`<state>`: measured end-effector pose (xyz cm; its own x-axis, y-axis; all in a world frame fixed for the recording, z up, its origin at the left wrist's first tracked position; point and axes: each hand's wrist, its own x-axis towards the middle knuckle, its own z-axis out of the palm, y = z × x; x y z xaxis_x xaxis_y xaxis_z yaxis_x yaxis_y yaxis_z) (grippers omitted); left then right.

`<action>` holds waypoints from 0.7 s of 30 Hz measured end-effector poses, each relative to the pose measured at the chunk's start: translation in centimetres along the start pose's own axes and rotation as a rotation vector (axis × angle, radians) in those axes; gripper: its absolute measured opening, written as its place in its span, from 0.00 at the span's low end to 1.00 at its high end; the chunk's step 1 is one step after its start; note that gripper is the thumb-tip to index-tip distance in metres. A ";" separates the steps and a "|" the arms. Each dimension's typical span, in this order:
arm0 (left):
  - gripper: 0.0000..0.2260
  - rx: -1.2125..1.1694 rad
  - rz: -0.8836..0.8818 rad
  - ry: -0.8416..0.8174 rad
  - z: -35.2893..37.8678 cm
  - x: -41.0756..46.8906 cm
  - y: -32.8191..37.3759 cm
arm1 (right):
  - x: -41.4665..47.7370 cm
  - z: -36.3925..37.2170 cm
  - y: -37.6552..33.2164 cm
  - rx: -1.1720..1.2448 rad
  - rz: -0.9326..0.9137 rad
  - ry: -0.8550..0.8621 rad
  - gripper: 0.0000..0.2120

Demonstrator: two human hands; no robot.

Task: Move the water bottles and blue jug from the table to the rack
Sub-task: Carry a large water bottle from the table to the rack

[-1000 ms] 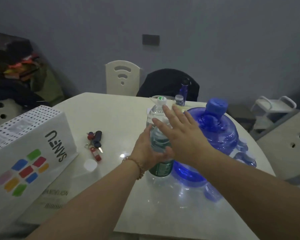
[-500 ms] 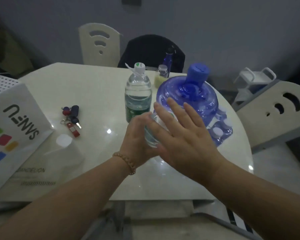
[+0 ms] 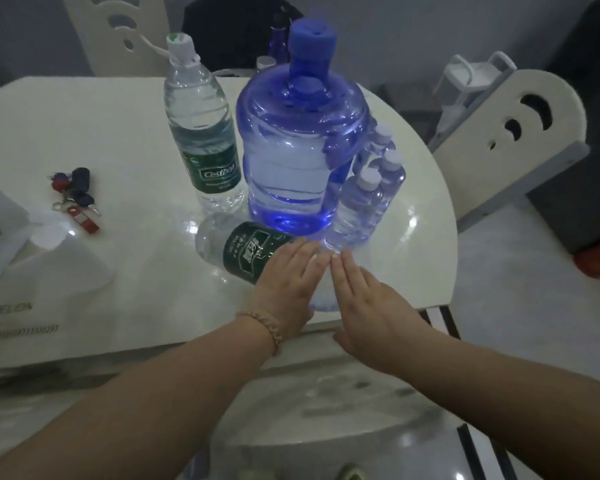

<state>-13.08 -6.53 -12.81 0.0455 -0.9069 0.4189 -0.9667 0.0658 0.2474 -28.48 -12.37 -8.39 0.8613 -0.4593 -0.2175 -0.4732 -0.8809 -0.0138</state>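
Dim grey wall point(image 3: 395, 36), cream cutout chairs point(image 3: 520, 140), glossy white table point(image 3: 84, 140).

On my feed both forearms point(image 3: 153, 393) are bare as far up as I can see. The left hand point(image 3: 286, 285) has one thin bracelet point(image 3: 262, 329) of small pale rounded beads strung round its wrist. The right hand point(image 3: 371, 306) shows short, pale fingernails.

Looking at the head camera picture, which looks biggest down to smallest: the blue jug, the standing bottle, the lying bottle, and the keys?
1. blue jug
2. standing bottle and lying bottle: they look alike, and the left hand hides part of the lying one, so I won't rank them
3. keys
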 end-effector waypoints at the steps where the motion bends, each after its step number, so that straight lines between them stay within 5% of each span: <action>1: 0.30 0.027 -0.020 -0.057 0.6 -0.2 0.2 | 0.2 1.0 0.5 0.005 -0.007 -0.022 0.50; 9: 0.23 0.276 -0.007 -0.230 3.8 -1.9 0.3 | 1.9 6.4 1.1 0.053 -0.042 -0.103 0.52; 14: 0.42 0.225 -0.016 -0.409 2.7 -1.7 -2.0 | 3.2 5.9 0.9 0.038 -0.011 -0.067 0.55; 21: 0.58 0.629 -0.016 -0.555 -2.4 -3.0 -12.7 | 8.6 4.7 -3.3 0.109 0.066 0.020 0.59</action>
<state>-0.34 -3.67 -15.12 0.0883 -0.9898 -0.1119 -0.9349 -0.0436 -0.3523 -20.40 -12.81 -14.81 0.8304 -0.5193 -0.2020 -0.5457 -0.8312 -0.1066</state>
